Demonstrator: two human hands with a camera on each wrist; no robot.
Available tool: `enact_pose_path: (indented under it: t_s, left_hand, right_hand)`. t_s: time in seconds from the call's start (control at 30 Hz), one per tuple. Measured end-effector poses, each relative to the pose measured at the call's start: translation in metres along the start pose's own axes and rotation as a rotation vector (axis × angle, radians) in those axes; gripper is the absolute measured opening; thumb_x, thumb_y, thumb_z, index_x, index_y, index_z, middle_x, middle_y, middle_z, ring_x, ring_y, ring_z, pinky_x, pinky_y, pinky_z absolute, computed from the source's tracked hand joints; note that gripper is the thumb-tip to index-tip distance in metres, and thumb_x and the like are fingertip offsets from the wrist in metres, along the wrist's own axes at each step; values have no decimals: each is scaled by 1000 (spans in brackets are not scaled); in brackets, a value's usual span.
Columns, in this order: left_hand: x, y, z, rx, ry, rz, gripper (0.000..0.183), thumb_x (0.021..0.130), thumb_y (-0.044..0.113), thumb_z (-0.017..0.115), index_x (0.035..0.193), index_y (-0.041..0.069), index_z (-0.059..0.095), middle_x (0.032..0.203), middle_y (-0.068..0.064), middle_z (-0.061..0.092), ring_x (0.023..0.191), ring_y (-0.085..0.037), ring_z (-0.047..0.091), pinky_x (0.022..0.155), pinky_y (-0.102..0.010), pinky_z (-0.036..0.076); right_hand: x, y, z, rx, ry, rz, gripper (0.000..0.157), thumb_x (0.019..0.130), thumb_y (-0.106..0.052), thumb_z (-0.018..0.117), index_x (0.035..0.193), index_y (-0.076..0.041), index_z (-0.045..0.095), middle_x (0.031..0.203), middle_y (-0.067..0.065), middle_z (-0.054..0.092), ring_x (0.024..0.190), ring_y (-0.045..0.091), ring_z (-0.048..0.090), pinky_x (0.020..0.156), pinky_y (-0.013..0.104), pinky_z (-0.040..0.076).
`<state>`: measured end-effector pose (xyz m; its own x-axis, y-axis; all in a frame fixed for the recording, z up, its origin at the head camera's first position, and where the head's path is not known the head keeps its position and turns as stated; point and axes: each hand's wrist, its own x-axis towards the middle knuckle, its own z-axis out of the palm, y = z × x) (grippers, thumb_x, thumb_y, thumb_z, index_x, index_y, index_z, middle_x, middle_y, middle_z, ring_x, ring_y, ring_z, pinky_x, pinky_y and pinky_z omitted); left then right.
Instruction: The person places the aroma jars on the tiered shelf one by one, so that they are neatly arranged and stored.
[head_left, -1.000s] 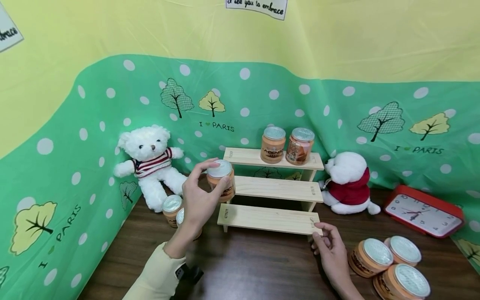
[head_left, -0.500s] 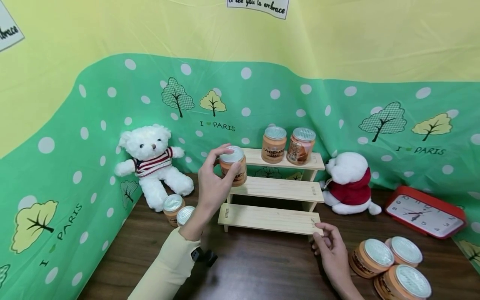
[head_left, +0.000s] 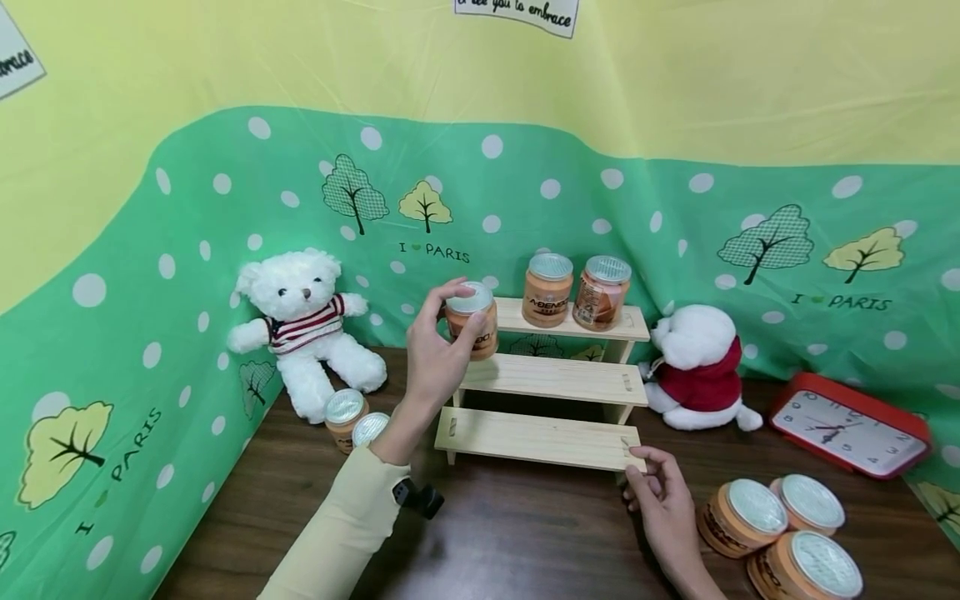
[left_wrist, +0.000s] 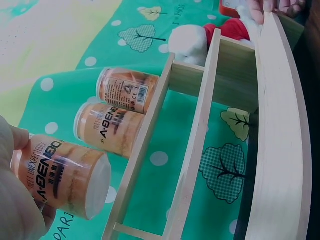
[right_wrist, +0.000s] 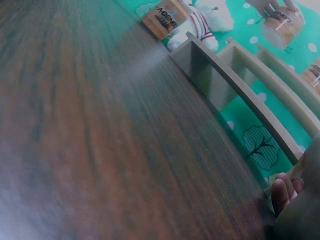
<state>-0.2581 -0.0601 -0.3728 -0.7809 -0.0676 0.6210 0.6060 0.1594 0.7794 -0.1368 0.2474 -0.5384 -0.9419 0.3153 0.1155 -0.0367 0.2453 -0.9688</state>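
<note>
Near the left end of the top shelf (head_left: 512,313), the left hand (head_left: 435,358) grasps a jar (left_wrist: 65,175), whose base should come level above the edge, while the right hand (head_left: 666,508), pinching the right corner of the bottom shelf (head_left: 532,437), should hold the rack (head_left: 558,376) steady.

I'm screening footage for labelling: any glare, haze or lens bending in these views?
Head: mostly sharp, pale sheen on the tabletop; left wrist: the front shelf board looks bowed, likely lens distortion; right wrist: hazy and soft, whitish glare at lower left.

Left hand (head_left: 437,367) grips jar (head_left: 488,333); right hand (head_left: 664,505) seemingly pinches bottom shelf (head_left: 536,438).
</note>
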Motion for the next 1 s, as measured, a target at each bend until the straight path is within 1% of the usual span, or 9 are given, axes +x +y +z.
enact_pose_path:
  t_s: [0.2, 0.37, 0.43, 0.57, 0.67, 0.83, 0.93, 1.0]
  left_hand:
    - [7, -4, 5, -2, -10, -5, 27, 105, 8, 76, 130, 4, 68, 155, -15, 64, 126, -31, 68, 91, -38, 56]
    - [11, -10, 8, -1, -4, 1, 24, 106, 4, 74, 128, 2, 68, 155, -23, 62, 135, -33, 65, 100, -45, 54]
    - [12, -13, 9, 3, -6, 8, 23, 106, 3, 73, 128, 1, 68, 155, -24, 62, 137, -34, 63, 100, -46, 53]
    - [14, -15, 10, 14, -10, 23, 23, 107, 3, 72, 130, 0, 67, 156, -25, 60, 140, -35, 61, 106, -50, 53]
    - [16, -16, 10, 30, -12, 32, 24, 106, 2, 72, 130, 0, 67, 157, -26, 59, 142, -37, 60, 114, -54, 51]
    - [20, -17, 11, 55, -29, 31, 27, 106, 2, 73, 132, 0, 66, 159, -26, 58, 140, -39, 62, 112, -56, 53]
    - [25, -19, 13, 67, -39, 19, 30, 107, 5, 74, 135, 0, 65, 159, -25, 58, 139, -38, 62, 111, -54, 55]
    - [27, -22, 13, 51, -42, -3, 36, 107, 7, 75, 140, -1, 62, 157, -23, 60, 138, -36, 63, 111, -53, 56]
  right_hand:
    - [0, -1, -1, 14, 3, 14, 29, 114, -5, 61, 142, 0, 56, 95, 3, 59, 74, 13, 64, 61, 25, 56]
    - [1, 0, -1, 9, -3, 34, 30, 114, -6, 61, 142, -1, 55, 96, 3, 60, 74, 13, 64, 61, 25, 56]
    - [0, 0, -1, 5, -5, 37, 30, 114, -6, 61, 143, -1, 55, 96, 4, 60, 75, 13, 64, 62, 26, 56]
    - [0, -1, 0, -5, -8, 27, 29, 115, -7, 61, 142, -1, 55, 97, 5, 60, 75, 14, 64, 62, 26, 56]
    - [-1, -2, 1, -15, -7, 24, 28, 115, -7, 60, 142, -1, 56, 97, 5, 60, 75, 14, 64, 62, 27, 57]
    - [0, -2, 1, -15, -11, 21, 28, 115, -7, 60, 142, -1, 56, 97, 4, 60, 74, 14, 64, 61, 26, 56]
    - [1, -1, 1, -2, -9, 23, 29, 114, -6, 61, 142, 0, 56, 97, 4, 60, 74, 14, 63, 61, 26, 56]
    - [1, -1, 1, 6, -6, 29, 29, 114, -5, 61, 142, 0, 56, 97, 5, 61, 74, 14, 63, 61, 26, 55]
